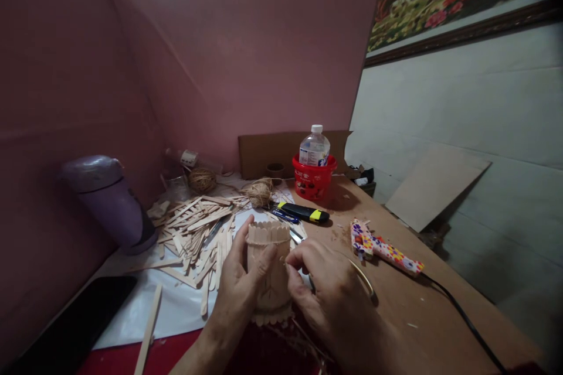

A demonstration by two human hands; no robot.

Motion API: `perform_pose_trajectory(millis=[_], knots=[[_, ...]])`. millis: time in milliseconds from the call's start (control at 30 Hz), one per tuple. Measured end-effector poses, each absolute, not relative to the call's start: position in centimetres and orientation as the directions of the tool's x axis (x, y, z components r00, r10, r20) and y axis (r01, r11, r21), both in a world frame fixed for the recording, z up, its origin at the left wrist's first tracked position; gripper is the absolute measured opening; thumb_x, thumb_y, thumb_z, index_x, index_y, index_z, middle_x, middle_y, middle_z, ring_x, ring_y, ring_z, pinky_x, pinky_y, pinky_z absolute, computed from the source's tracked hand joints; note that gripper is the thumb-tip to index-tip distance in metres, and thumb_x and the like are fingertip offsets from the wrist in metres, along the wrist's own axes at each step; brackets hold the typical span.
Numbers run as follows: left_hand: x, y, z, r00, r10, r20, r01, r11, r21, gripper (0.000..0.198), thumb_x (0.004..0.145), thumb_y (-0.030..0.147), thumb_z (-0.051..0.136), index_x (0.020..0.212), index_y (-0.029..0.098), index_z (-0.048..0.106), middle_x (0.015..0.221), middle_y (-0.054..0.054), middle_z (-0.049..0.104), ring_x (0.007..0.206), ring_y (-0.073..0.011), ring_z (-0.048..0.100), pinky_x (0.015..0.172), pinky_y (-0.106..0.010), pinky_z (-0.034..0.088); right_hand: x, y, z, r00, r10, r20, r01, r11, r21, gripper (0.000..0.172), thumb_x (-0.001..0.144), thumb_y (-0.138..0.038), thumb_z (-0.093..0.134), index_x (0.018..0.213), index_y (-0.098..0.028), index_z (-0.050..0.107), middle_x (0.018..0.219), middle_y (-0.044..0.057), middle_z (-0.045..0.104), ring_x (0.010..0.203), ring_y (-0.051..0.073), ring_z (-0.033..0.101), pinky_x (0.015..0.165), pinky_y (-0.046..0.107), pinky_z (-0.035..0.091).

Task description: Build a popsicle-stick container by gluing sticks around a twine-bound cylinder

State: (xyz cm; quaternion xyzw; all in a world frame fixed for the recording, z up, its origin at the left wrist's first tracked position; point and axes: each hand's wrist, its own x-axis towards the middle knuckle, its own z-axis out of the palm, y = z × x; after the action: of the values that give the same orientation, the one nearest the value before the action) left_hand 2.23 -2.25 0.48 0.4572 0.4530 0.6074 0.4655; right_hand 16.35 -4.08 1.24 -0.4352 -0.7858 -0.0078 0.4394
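A round holder made of wooden craft sticks [268, 272], with scalloped ends and a twine band near its top, stands upright in my left hand [240, 281]. The thumb lies across its front and the fingers go round its left side. Thin dark lines show on its face. My right hand [323, 281] is closed in a pinch at the holder's right side; what the fingertips hold is too small to make out. A metal blade [297, 237] shows just behind this hand, and a curved gold-coloured band [364, 279] lies along its right side.
Loose craft sticks [197, 228] are heaped at left, with twine balls [258, 192] behind. A utility knife [303, 212], a red tub [313, 181] holding a plastic bottle [315, 146], a flowered glue gun [385, 251] with cord, and a purple tumbler [112, 205] stand around.
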Motion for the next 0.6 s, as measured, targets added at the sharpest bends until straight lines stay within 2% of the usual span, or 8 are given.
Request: perform_pose_trajectory(millis=[100,300,467,600], knots=[[2.26,-2.14,0.39,-0.145,0.979,0.143,-0.143,-0.164,0.976,0.069,0.073,0.040,0.073,0.134,0.019,0.049,0.136,-0.010,0.055,0.125,-0.0268,0.049,0.101,-0.030,0.040,16.41,-4.10,1.34,-0.268,0.675,0.687,0.703,0.625,-0.339,0.017,0.084,-0.008,0.044,0.075,-0.017,0.056,0.072,0.005,0.061,0.066,0.017,0.058,0.058,0.029,0.042],[2.18,-1.91,-0.20,-0.070,0.997,0.020,-0.246,-0.037,0.969,0.073,0.072,0.043,0.073,0.136,0.019,0.046,0.129,-0.012,0.061,0.116,-0.0279,0.056,0.093,-0.031,0.046,16.47,-4.05,1.06,-0.273,0.659,0.701,0.683,0.646,-0.342,0.018,0.084,-0.008,0.042,0.075,-0.016,0.055,0.072,0.005,0.061,0.066,0.016,0.057,0.057,0.027,0.041],[2.33,-1.85,-0.34,-0.065,0.997,-0.037,-0.337,0.013,0.941,0.076,0.069,0.042,0.076,0.136,0.021,0.045,0.120,-0.010,0.066,0.104,-0.0258,0.063,0.078,-0.028,0.051,16.50,-4.12,0.73,-0.279,0.651,0.706,0.669,0.659,-0.344,0.018,0.084,-0.008,0.041,0.075,-0.017,0.054,0.072,0.005,0.059,0.067,0.016,0.056,0.059,0.028,0.042],[2.34,-1.70,0.24,-0.041,0.999,-0.030,-0.357,0.013,0.934,0.054,0.072,0.042,0.072,0.119,0.019,0.057,0.106,-0.008,0.070,0.087,-0.0220,0.067,0.066,-0.025,0.052,16.51,-4.55,0.59,-0.289,0.658,0.696,0.636,0.675,-0.374,0.018,0.080,-0.005,0.041,0.075,-0.016,0.054,0.072,0.005,0.058,0.065,0.016,0.054,0.057,0.027,0.040]])
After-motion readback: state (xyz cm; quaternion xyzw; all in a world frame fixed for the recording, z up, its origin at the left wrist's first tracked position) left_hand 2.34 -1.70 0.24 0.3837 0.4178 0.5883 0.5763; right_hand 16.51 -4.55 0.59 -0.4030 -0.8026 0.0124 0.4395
